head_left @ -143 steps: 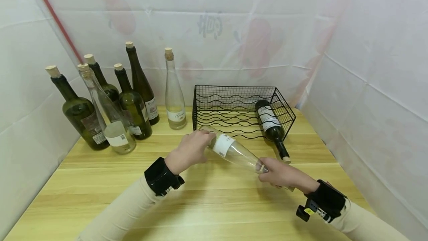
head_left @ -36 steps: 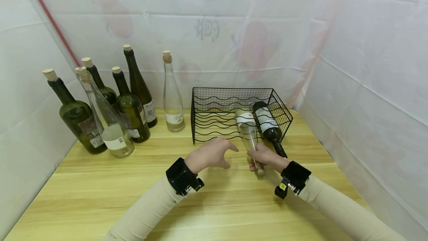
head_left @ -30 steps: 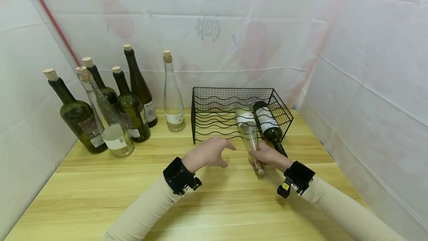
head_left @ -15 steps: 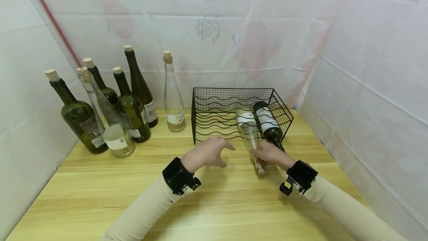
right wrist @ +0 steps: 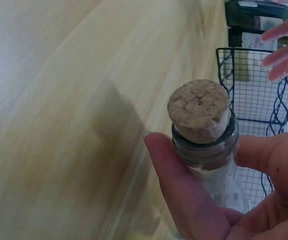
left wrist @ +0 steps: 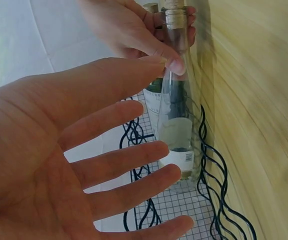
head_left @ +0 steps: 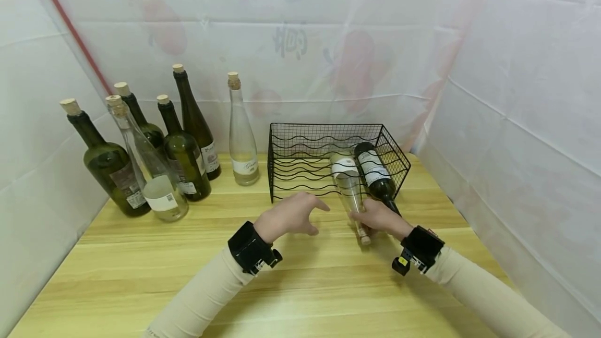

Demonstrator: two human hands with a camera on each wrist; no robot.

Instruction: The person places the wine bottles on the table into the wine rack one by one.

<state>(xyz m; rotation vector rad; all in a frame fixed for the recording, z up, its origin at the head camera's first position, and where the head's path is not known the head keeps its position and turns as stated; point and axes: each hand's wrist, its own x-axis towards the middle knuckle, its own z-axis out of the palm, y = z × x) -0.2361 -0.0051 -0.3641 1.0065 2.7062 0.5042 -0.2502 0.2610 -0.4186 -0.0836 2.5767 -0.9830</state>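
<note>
A clear glass bottle with a cork (head_left: 346, 168) lies in the black wire rack (head_left: 305, 132), its neck sticking out over the front edge. My right hand (head_left: 379, 219) holds that neck, with thumb and fingers on either side of the glass; the cork (right wrist: 199, 110) fills the middle of the right wrist view. To its right in the rack lies a dark wine bottle (head_left: 374, 168), its neck partly behind my right hand. My left hand (head_left: 291, 217) hovers in front of the rack, apart from the bottle. Its fingers (left wrist: 129, 160) are spread and hold nothing.
Several corked bottles stand at the left: green ones such as a broad bottle (head_left: 110, 163), and a clear bottle (head_left: 161, 192) in front. Another clear bottle (head_left: 243, 140) stands left of the rack. White cloth walls (head_left: 512, 145) enclose the wooden table (head_left: 300, 296).
Earlier both hands held the clear bottle before the rack; now it lies inside, and my left hand has let go. Over the last second the right hand shifted only slightly on the neck.
</note>
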